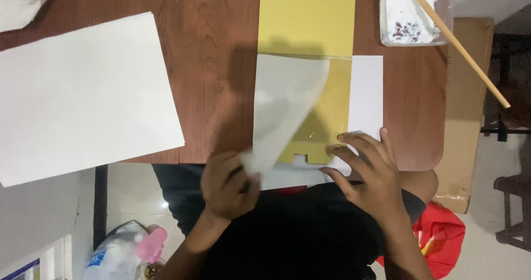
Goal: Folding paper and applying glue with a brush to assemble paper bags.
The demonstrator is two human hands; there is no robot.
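The scene is dimly and unevenly lit, with a soft grey cast. Light falls from above and behind the person, whose head throws a broad soft shadow across the wooden table (215, 70) and the curled translucent sheet (282, 108). A faint sheen shows on the yellow card (326, 125) under that sheet. The left hand (227, 183) is smeared by motion blur; the right hand (368, 169) is sharper. The dark clothing near the bottom loses all detail, and the corners look soft
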